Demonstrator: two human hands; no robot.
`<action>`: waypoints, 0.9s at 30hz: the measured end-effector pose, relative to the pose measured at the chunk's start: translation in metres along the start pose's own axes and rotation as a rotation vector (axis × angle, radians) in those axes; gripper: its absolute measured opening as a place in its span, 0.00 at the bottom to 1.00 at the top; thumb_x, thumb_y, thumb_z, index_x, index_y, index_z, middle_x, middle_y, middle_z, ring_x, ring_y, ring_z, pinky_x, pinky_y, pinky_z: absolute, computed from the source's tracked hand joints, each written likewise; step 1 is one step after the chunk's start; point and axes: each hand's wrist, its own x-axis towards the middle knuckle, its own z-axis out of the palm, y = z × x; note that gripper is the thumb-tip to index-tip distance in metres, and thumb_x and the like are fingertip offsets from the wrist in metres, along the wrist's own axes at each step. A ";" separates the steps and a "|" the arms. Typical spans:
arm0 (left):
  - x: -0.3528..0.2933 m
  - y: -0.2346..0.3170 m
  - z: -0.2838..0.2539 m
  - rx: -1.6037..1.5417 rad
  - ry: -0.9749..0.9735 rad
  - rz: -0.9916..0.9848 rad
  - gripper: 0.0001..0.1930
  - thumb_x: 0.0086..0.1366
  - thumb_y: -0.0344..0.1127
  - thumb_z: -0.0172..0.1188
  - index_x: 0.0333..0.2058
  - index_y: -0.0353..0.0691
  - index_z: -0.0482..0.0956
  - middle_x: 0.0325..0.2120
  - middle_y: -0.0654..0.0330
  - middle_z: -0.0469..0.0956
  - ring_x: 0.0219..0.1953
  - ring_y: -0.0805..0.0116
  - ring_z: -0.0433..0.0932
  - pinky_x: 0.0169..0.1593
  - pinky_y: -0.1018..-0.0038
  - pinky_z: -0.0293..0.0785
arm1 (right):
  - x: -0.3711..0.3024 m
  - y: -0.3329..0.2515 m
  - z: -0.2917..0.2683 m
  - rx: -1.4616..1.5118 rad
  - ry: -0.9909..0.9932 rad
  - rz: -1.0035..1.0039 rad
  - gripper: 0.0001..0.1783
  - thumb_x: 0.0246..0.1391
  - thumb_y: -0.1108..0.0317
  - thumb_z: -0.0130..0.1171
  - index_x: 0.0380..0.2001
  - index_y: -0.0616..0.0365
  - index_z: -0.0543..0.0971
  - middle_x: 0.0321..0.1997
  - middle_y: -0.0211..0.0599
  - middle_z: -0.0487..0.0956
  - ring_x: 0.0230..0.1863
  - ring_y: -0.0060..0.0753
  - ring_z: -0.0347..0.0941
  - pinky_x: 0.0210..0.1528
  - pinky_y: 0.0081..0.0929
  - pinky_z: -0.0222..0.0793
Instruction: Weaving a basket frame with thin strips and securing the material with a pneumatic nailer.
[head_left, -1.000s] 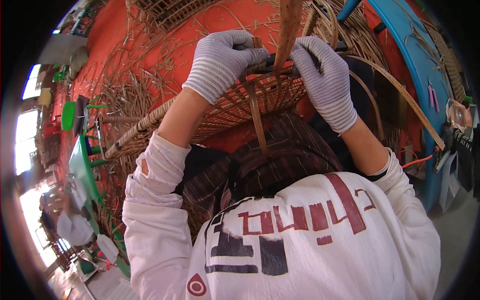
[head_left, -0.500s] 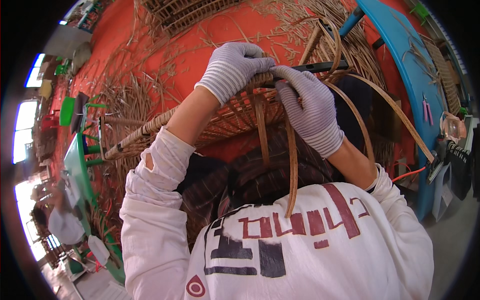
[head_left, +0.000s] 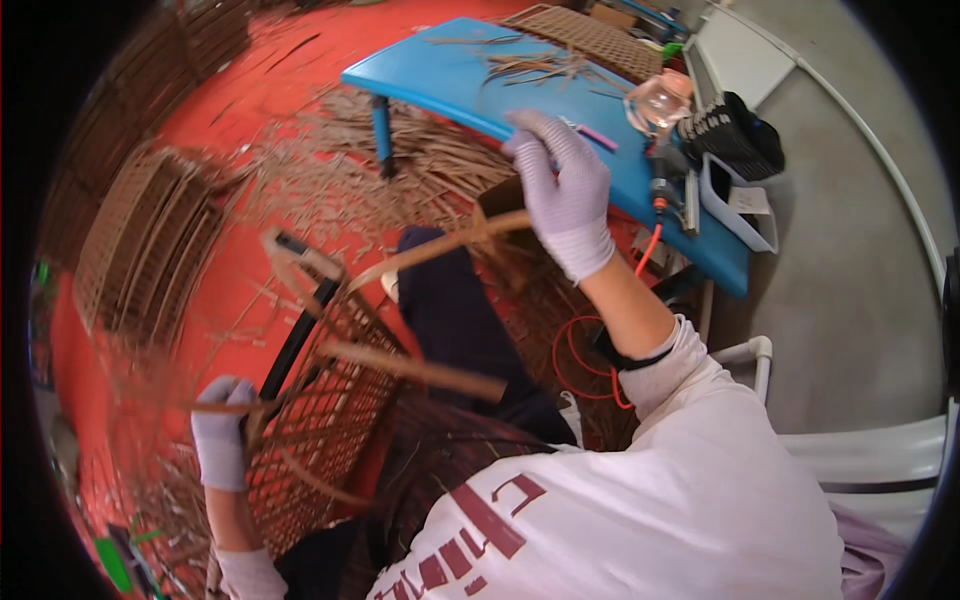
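Wicker frame (head_left: 328, 432) clamped by its edge

The left hand (head_left: 219, 440) has fingers closed on the frame, just right of them; likely light, springy, best gripped at its stiffer rim. The right hand (head_left: 572, 195), fingers apart, hangs beside the blue table (head_left: 425, 72).

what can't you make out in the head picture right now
All in the head view:
Anything inside the left hand: hidden by its curled fingers.
The upper brown strip's right end: out of sight behind the right hand.
Brown scraps beside the left hand: smeared by blur.
The upper-left woven panel's full extent: cut off by the picture's dark rim.
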 end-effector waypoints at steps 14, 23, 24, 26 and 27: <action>0.002 0.023 -0.006 0.154 -0.052 -0.180 0.12 0.59 0.32 0.59 0.19 0.40 0.71 0.16 0.70 0.61 0.23 0.81 0.61 0.27 0.77 0.57 | -0.030 0.313 -0.135 -0.947 -0.477 1.056 0.44 0.53 0.35 0.55 0.62 0.58 0.71 0.56 0.52 0.77 0.56 0.49 0.75 0.48 0.45 0.77; -0.015 0.008 -0.009 0.070 0.026 -0.087 0.11 0.60 0.41 0.66 0.31 0.38 0.84 0.22 0.63 0.79 0.27 0.77 0.74 0.35 0.74 0.73 | 0.049 0.578 -0.264 -0.838 -0.303 0.862 0.34 0.41 0.61 0.68 0.52 0.69 0.76 0.49 0.50 0.81 0.46 0.43 0.78 0.51 0.36 0.73; -0.003 0.021 0.004 0.064 0.033 -0.265 0.13 0.59 0.44 0.67 0.34 0.40 0.86 0.23 0.60 0.81 0.27 0.74 0.77 0.37 0.73 0.76 | 0.013 0.570 -0.239 -0.744 -0.363 0.918 0.35 0.43 0.61 0.67 0.54 0.70 0.75 0.51 0.49 0.80 0.48 0.41 0.77 0.52 0.34 0.72; 0.013 0.041 0.017 0.127 -0.015 -0.302 0.13 0.59 0.44 0.68 0.34 0.40 0.86 0.23 0.61 0.81 0.26 0.74 0.77 0.37 0.72 0.76 | 0.008 0.534 -0.249 -0.443 -0.468 1.036 0.37 0.46 0.59 0.65 0.58 0.70 0.72 0.53 0.46 0.77 0.48 0.36 0.75 0.52 0.31 0.71; 0.011 0.043 0.017 0.167 -0.036 -0.340 0.13 0.58 0.44 0.69 0.34 0.40 0.86 0.23 0.61 0.81 0.26 0.75 0.77 0.37 0.72 0.76 | 0.007 0.507 -0.230 -0.396 -0.382 0.956 0.34 0.49 0.60 0.66 0.57 0.69 0.73 0.50 0.43 0.77 0.47 0.34 0.74 0.51 0.29 0.71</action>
